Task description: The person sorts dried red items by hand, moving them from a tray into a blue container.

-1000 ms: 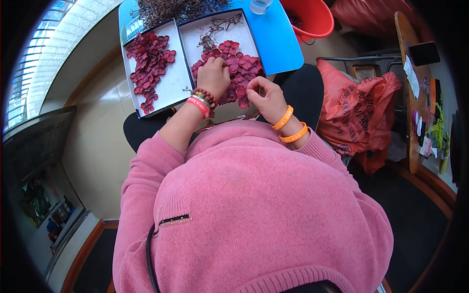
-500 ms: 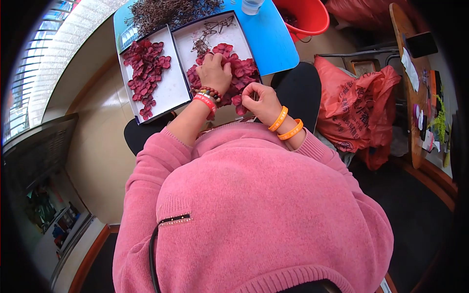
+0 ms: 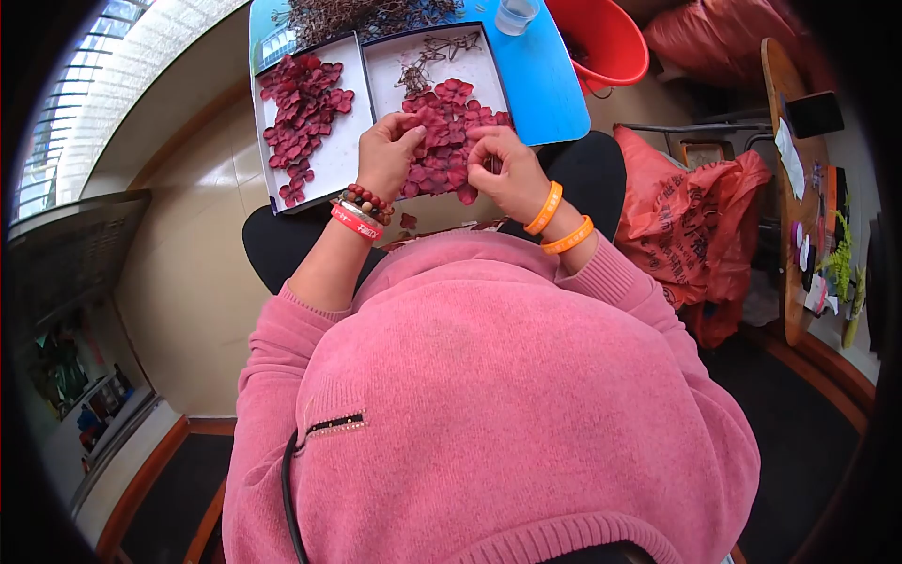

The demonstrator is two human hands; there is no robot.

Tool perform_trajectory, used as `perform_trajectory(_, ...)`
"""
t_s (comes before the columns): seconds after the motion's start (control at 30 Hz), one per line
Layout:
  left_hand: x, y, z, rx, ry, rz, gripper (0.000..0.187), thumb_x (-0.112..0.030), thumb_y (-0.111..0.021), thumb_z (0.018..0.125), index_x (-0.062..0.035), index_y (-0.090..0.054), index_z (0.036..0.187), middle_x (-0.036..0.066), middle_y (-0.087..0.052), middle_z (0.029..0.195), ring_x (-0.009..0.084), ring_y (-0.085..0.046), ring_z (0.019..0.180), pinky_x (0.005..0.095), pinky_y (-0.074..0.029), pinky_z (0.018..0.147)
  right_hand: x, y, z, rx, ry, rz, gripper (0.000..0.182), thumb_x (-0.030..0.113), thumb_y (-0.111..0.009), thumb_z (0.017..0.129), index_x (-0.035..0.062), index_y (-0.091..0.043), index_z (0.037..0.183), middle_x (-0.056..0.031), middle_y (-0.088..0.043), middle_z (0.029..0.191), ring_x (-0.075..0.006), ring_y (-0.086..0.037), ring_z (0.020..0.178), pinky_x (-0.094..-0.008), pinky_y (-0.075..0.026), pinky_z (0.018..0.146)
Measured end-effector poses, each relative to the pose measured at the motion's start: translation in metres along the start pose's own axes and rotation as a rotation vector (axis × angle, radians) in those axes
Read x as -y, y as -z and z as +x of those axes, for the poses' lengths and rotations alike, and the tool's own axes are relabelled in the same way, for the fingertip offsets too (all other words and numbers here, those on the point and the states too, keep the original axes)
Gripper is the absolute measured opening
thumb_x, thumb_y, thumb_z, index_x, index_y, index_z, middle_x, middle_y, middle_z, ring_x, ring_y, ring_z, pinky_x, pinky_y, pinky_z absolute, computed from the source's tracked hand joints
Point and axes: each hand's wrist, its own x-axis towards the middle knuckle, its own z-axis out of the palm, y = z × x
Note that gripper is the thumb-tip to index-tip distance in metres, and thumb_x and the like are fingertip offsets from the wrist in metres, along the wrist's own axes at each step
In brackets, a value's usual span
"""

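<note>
My left hand (image 3: 387,158) is closed in a pinch at the left side of a heap of dark red flower heads (image 3: 442,155). What its fingertips hold, if anything, I cannot make out. My right hand (image 3: 508,171) is curled in a pinch at the heap's right side, its fingertips over the petals and their contents hidden. The heap lies in the right part of a white shallow box (image 3: 484,70) with dark edges. Thin brown stems (image 3: 437,52) lie at its far end. More red flowers (image 3: 305,113) fill the left box part (image 3: 352,141).
The boxes rest on a blue table (image 3: 554,103). A pile of dry brown stems (image 3: 366,17) and a clear cup (image 3: 515,16) stand at the back. Right of the table are a red bucket (image 3: 615,47) and a red plastic bag (image 3: 695,207). A few petals (image 3: 408,222) lie below the box.
My left hand has drawn back from on top of the flower heap to its near left side. The right hand has risen slightly towards the heap. The view has shifted a little.
</note>
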Motion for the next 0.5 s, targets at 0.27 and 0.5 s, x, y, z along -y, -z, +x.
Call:
perform_trajectory(0.27,-0.030,-0.002,-0.032,0.261,-0.271,0.142,0.025,0.001,-0.058,0.085,-0.0002,-0.052,0.110,0.005,-0.060,0.103,0.0107,-0.059,0.095,0.0197,-0.048,0.078,0.045,0.004,0.015,0.177,-0.176,0.096,0.006,0.005,-0.060,0.076,0.0009,-0.057,0.078,-0.0061,-0.060,0.078,-0.0114,-0.057,0.074,-0.0245,-0.046,0.065)
perform_trajectory(0.5,-0.038,0.002,-0.049,0.242,-0.111,0.016,0.021,-0.005,-0.057,0.088,-0.0015,-0.054,0.108,0.002,-0.060,0.097,0.0054,-0.055,0.083,0.0192,-0.045,0.072,0.047,-0.006,0.004,-0.031,0.032,0.043,0.005,0.004,-0.059,0.077,0.0012,-0.057,0.080,-0.0033,-0.057,0.070,-0.0102,-0.053,0.062,-0.0240,-0.044,0.056)
